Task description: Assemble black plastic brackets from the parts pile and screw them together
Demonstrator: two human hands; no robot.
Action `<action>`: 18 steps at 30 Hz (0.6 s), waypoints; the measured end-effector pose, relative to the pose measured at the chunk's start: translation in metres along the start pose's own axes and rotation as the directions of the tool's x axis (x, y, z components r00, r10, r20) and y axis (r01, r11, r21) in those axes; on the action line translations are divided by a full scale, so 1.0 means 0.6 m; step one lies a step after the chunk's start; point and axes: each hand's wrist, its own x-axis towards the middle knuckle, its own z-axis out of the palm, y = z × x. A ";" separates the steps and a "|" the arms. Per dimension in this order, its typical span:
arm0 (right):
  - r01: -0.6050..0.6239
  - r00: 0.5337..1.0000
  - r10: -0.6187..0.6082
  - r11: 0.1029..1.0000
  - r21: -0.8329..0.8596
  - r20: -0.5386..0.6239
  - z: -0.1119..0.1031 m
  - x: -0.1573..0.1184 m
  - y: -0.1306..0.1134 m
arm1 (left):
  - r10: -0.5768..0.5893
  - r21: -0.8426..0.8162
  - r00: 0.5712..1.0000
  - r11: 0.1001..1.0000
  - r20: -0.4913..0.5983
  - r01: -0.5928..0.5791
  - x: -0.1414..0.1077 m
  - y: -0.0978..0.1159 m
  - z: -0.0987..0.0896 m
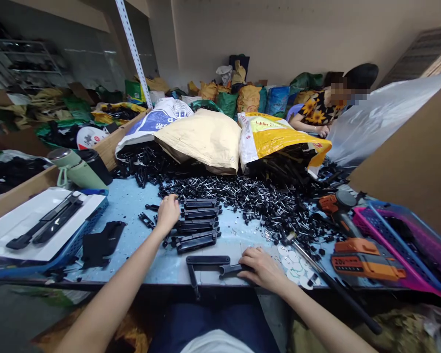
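My right hand (262, 267) is closed over one end of a black plastic arm-like part (231, 269) at the table's front edge. Just left of it lies a hinged black bracket (208, 260), its thin leg sticking out past the edge. Farther in, my left hand (168, 214) curls down beside a row of stacked black plastic arms (200, 225). Its fingertips are mostly hidden, so what they pinch cannot be made out. Small black pieces (146, 220) lie just left of that hand.
A heap of small black parts with metal pins (257, 196) spreads below open sacks (202, 139). On the right lie a cordless drill (365, 260), a long-handled hammer (316, 269) and white discs (292, 262). Left are a foam tray (7, 228) and green flask (73, 169). Another person (318, 110) sits behind.
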 end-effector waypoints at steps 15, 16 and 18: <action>-0.014 0.998 0.019 0.995 0.094 -0.055 0.025 0.028 -0.006 | 0.066 0.144 0.987 0.986 0.144 -0.087 0.217 0.009 0.097; -0.016 0.997 0.023 0.994 0.105 -0.072 0.017 0.035 0.000 | 0.086 0.143 0.986 0.984 0.142 -0.106 0.218 0.007 0.096; -0.061 0.987 0.072 0.995 0.085 -0.141 -0.005 0.060 0.019 | 0.124 0.134 0.984 0.981 0.131 -0.142 0.215 0.004 0.091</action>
